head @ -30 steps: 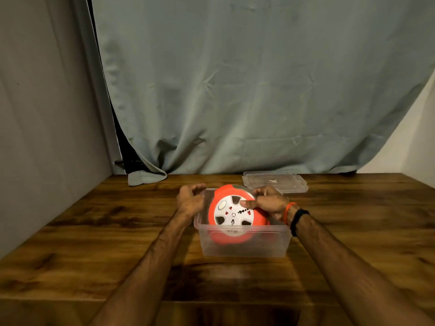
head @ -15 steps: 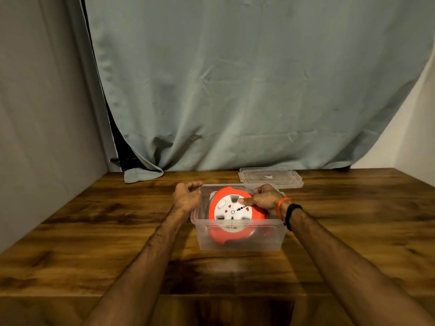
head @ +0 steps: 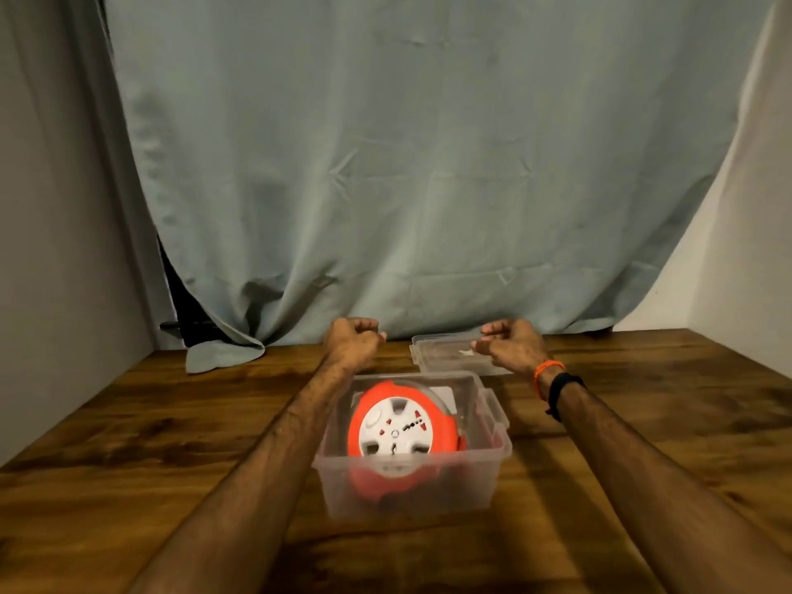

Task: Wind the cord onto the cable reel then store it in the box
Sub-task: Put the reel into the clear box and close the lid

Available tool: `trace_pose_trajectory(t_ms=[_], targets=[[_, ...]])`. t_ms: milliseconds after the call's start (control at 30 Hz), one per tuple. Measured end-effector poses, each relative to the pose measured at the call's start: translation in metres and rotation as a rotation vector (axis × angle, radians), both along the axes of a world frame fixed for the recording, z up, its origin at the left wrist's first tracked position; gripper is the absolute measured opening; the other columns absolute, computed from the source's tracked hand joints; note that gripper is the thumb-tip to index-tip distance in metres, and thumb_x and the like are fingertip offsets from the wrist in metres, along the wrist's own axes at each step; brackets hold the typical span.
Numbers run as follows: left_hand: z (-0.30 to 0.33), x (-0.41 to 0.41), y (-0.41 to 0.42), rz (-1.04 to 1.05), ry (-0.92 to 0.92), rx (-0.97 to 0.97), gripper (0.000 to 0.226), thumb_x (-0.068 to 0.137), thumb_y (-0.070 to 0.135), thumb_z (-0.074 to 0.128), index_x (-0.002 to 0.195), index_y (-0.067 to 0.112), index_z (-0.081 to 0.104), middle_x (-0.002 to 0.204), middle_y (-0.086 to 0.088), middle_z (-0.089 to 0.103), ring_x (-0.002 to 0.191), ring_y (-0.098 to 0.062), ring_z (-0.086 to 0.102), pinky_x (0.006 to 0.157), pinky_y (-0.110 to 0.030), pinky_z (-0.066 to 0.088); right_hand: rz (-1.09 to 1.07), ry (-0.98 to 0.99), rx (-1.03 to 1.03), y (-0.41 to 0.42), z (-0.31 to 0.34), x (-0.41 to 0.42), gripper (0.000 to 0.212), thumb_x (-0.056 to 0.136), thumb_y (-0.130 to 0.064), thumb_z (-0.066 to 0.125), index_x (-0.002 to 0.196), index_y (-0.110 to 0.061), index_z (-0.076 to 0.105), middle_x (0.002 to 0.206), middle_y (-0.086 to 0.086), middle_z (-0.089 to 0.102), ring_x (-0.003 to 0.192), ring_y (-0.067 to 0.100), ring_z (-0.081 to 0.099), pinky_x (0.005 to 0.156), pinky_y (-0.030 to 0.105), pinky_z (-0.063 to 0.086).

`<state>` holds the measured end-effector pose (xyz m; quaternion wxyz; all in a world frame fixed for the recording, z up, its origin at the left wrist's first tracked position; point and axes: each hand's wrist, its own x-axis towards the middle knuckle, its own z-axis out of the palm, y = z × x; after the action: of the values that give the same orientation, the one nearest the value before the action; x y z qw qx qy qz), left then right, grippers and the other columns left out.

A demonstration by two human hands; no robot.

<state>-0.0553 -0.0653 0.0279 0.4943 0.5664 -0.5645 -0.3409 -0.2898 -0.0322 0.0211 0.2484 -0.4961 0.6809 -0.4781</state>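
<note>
Storing nearly done, by the look of it; next likely fitting the lid. Dark, grainy wooden table (head: 128,443). Clear plastic rectangular box (head: 411,486), round orange-and-white cable reel (head: 396,426) leaning inside. Flat clear plastic lid (head: 445,351) just behind. Left hand (head: 351,342) and right hand (head: 510,342) loosely curled, empty, above the far rim.

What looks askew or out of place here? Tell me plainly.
The orange and white cable reel leans tilted inside the clear plastic box, not lying flat. The clear plastic lid lies on the wooden table behind the box, not on it. Nothing looks spilled or damaged.
</note>
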Motion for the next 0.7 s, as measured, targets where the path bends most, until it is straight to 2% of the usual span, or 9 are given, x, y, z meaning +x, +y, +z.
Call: trace_pose_trajectory(t_ms=[67, 133, 200, 267, 300, 367, 467, 567, 700], targets=[[-0.001, -0.019, -0.023, -0.007, 0.029, 0.061, 0.018, 0.083, 0.01, 0.074, 0.101, 0.007, 0.073, 0.096, -0.009, 0.071, 0.089, -0.025, 0.065, 0.084, -0.03, 0.053, -0.051, 0.0, 0.013, -0.013, -0.001, -0.022, 0.021, 0.075, -0.018, 0.083, 0.079, -0.019, 0.063, 0.091, 0.007, 0.071, 0.1, 0.029, 0.069, 0.096, 0.046, 0.054], [-0.006, -0.034, -0.048, -0.025, 0.044, 0.126, 0.008, 0.084, 0.009, 0.073, 0.092, 0.008, 0.07, 0.092, -0.012, 0.067, 0.084, -0.026, 0.06, 0.077, -0.031, 0.048, -0.092, 0.009, 0.026, -0.028, -0.005, -0.043, 0.018, 0.077, -0.017, 0.082, 0.08, -0.018, 0.064, 0.091, 0.007, 0.07, 0.097, 0.028, 0.068, 0.096, 0.046, 0.054], [-0.013, -0.049, -0.072, -0.057, 0.016, 0.191, 0.003, 0.087, 0.007, 0.068, 0.09, 0.005, 0.068, 0.094, -0.016, 0.066, 0.084, -0.025, 0.06, 0.074, -0.03, 0.047, -0.122, 0.02, 0.055, -0.046, -0.013, -0.063, 0.018, 0.079, -0.016, 0.08, 0.09, -0.012, 0.066, 0.1, 0.012, 0.072, 0.094, 0.027, 0.066, 0.097, 0.043, 0.052], [-0.02, -0.061, -0.093, -0.035, -0.049, 0.243, 0.011, 0.086, 0.008, 0.07, 0.092, 0.002, 0.064, 0.094, -0.016, 0.065, 0.083, -0.026, 0.061, 0.068, -0.03, 0.047, -0.167, 0.042, 0.094, -0.065, -0.024, -0.081, 0.024, 0.08, -0.015, 0.079, 0.1, -0.007, 0.068, 0.107, 0.013, 0.072, 0.1, 0.026, 0.064, 0.096, 0.033, 0.05], [-0.023, -0.067, -0.102, -0.025, -0.082, 0.267, 0.021, 0.085, 0.01, 0.073, 0.099, -0.001, 0.064, 0.096, -0.017, 0.066, 0.087, -0.028, 0.064, 0.069, -0.03, 0.049, -0.183, 0.06, 0.112, -0.073, -0.03, -0.087, 0.028, 0.08, -0.015, 0.078, 0.104, -0.005, 0.067, 0.11, 0.012, 0.071, 0.103, 0.025, 0.063, 0.094, 0.029, 0.048], [-0.03, -0.081, -0.12, -0.039, -0.138, 0.32, 0.035, 0.084, 0.011, 0.075, 0.112, -0.006, 0.063, 0.108, -0.02, 0.068, 0.102, -0.033, 0.066, 0.08, -0.034, 0.054, -0.19, 0.103, 0.158, -0.091, -0.043, -0.099, 0.036, 0.081, -0.018, 0.078, 0.113, -0.005, 0.066, 0.116, 0.011, 0.069, 0.11, 0.026, 0.062, 0.095, 0.029, 0.045], [-0.042, -0.096, -0.141, -0.085, -0.162, 0.401, 0.038, 0.085, 0.008, 0.072, 0.12, -0.006, 0.062, 0.118, -0.022, 0.067, 0.107, -0.037, 0.065, 0.086, -0.041, 0.056, -0.207, 0.183, 0.223, -0.116, -0.059, -0.112, 0.051, 0.082, -0.026, 0.075, 0.126, -0.005, 0.06, 0.129, 0.013, 0.063, 0.121, 0.03, 0.057, 0.102, 0.036, 0.046], [-0.049, -0.106, -0.157, -0.125, -0.18, 0.545, 0.045, 0.089, 0.011, 0.069, 0.131, 0.0, 0.055, 0.134, -0.018, 0.057, 0.121, -0.039, 0.054, 0.082, -0.047, 0.046, -0.228, 0.214, 0.277, -0.138, -0.069, -0.122, 0.056, 0.081, -0.032, 0.074, 0.128, -0.005, 0.057, 0.13, 0.016, 0.061, 0.121, 0.034, 0.055, 0.101, 0.041, 0.048], [-0.05, -0.114, -0.175, -0.191, -0.14, 0.692, 0.047, 0.093, 0.016, 0.063, 0.137, 0.005, 0.052, 0.144, -0.017, 0.05, 0.129, -0.039, 0.047, 0.102, -0.053, 0.041, -0.233, 0.213, 0.31, -0.156, -0.079, -0.13, 0.055, 0.081, -0.033, 0.074, 0.125, -0.006, 0.058, 0.13, 0.015, 0.061, 0.12, 0.033, 0.055, 0.099, 0.039, 0.048]])
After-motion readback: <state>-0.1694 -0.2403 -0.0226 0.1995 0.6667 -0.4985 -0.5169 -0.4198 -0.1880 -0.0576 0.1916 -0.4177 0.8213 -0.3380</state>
